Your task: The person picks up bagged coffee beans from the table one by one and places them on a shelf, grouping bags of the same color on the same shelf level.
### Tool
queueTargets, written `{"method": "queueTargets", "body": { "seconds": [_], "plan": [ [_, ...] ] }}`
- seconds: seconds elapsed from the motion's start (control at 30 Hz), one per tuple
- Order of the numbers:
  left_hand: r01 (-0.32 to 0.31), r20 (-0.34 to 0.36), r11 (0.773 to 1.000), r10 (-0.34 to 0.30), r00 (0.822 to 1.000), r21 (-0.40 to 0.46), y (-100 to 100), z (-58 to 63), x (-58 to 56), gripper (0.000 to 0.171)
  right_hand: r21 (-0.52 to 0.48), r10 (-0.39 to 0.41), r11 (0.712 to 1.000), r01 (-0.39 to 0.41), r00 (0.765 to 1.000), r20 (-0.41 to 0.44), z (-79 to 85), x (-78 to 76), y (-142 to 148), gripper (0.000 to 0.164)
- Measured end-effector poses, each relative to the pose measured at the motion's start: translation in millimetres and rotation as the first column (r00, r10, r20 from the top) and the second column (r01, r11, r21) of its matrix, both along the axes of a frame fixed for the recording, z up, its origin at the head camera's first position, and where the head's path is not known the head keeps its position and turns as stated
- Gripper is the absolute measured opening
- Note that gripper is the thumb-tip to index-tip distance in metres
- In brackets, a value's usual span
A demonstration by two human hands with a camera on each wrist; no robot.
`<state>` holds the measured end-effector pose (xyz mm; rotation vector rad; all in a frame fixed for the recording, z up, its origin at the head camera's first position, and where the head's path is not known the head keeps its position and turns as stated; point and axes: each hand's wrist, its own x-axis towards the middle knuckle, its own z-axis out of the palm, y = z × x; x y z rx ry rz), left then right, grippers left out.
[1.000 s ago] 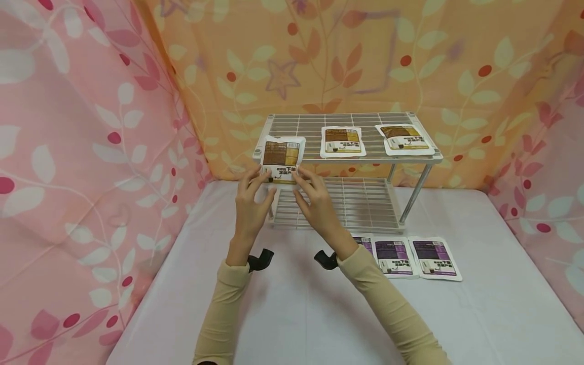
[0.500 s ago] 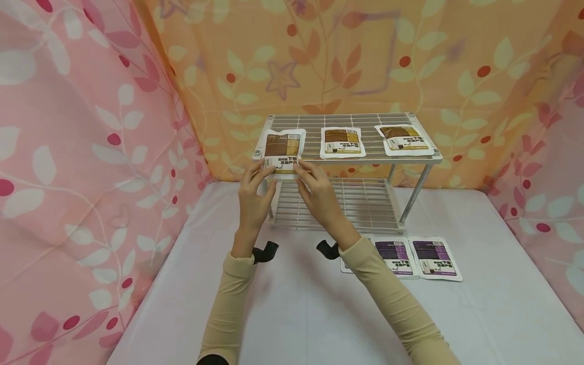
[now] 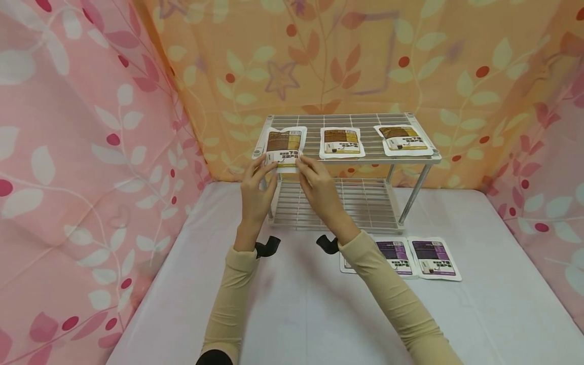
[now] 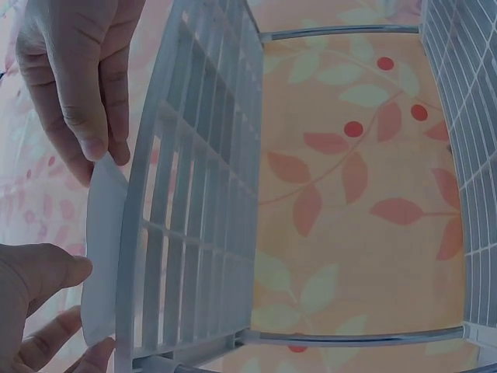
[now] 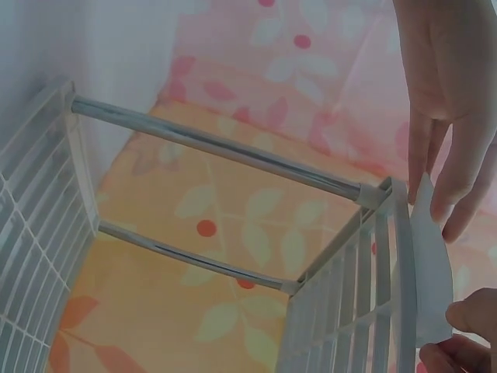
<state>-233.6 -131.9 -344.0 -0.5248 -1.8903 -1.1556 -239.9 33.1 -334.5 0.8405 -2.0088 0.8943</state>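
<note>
A white-edged food pouch (image 3: 286, 139) with a brown and yellow label lies at the left end of the wire rack's top shelf, its near edge jutting past the front rail. My left hand (image 3: 256, 195) holds that pouch by its near left corner, and my right hand (image 3: 321, 191) grips the near right corner. From below, the left wrist view shows the pouch's pale underside (image 4: 107, 256) against the shelf edge, between the fingers of both hands. Two similar pouches rest on the same shelf, a middle pouch (image 3: 342, 142) and a right pouch (image 3: 404, 140).
The two-tier white wire rack (image 3: 371, 160) stands on a white-covered table (image 3: 292, 314), its lower shelf (image 3: 337, 203) beneath my hands. Purple-labelled pouches (image 3: 435, 258) lie in a row at the front right, partly behind my right sleeve. Patterned cloth (image 3: 342, 66) hangs behind.
Both hands have moved the left pouch away from me and down onto the shelf, so more of it lies over the slats. The other pouches have stayed put.
</note>
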Motion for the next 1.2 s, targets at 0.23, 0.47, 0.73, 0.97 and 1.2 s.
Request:
{"method": "queueTargets", "body": {
  "seconds": [0.23, 0.47, 0.73, 0.97, 1.2],
  "plan": [
    [-0.031, 0.006, 0.998, 0.031, 0.999, -0.052, 4.2, 0.9, -7.0, 0.022, 0.032, -0.036, 0.999, 0.035, 0.999, 0.029, 4.8, -2.5, 0.2, 0.03],
    [-0.109, 0.05, 0.98, 0.119, 0.992, -0.164, 10.3, 3.1, -11.1, 0.028, 0.084, -0.093, 0.993, 0.089, 0.995, 0.048, 6.9, -4.6, -2.3, 0.036],
    [-0.189, 0.089, 0.935, 0.225, 0.97, -0.302, 17.3, 10.2, -12.1, 0.039, 0.179, -0.18, 0.97, 0.166, 0.981, 0.065, 11.1, -2.4, -6.4, 0.042],
    [-0.265, 0.089, 0.861, 0.334, 0.938, -0.434, 22.9, 9.9, -12.7, 0.049, 0.303, -0.248, 0.931, 0.203, 0.961, 0.12, 12.5, 1.7, -9.0, 0.057],
    [-0.332, 0.04, 0.767, 0.42, 0.906, -0.549, 24.2, 5.5, -14.3, 0.057, 0.344, -0.267, 0.914, 0.214, 0.957, 0.115, 9.9, 4.2, -11.2, 0.062]
  ]
}}
